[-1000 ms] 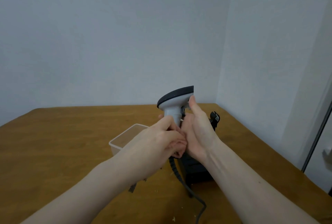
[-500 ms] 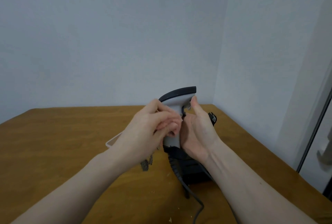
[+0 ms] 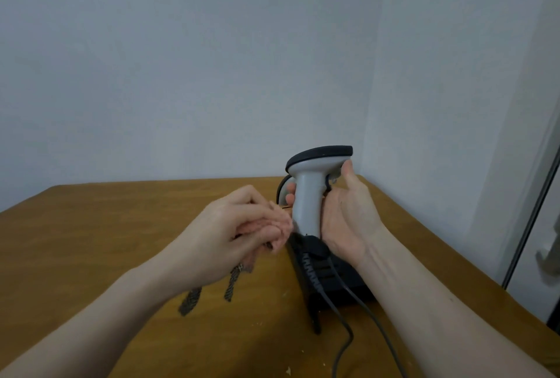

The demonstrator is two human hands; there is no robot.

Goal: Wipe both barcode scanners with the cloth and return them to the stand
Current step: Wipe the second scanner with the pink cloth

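Observation:
A grey barcode scanner (image 3: 309, 195) with a black top stands upright above the black stand (image 3: 333, 283). My right hand (image 3: 348, 220) grips its handle, fingers wrapped round the far side and thumb up by the head. My left hand (image 3: 239, 235) is just left of the handle, fingers curled round a dark patterned cloth (image 3: 212, 289) whose ends hang below the hand. A second scanner is mostly hidden behind the first; only a dark curved part (image 3: 281, 189) shows.
Grey cables (image 3: 342, 317) run from the stand toward the near edge of the wooden table (image 3: 91, 241). Walls close the corner behind and to the right. A door frame (image 3: 533, 211) stands at the far right.
My left hand has slid down off the scanner's handle and drawn back to the left with the cloth. The view has shifted, and the clear plastic box is hidden behind my left hand.

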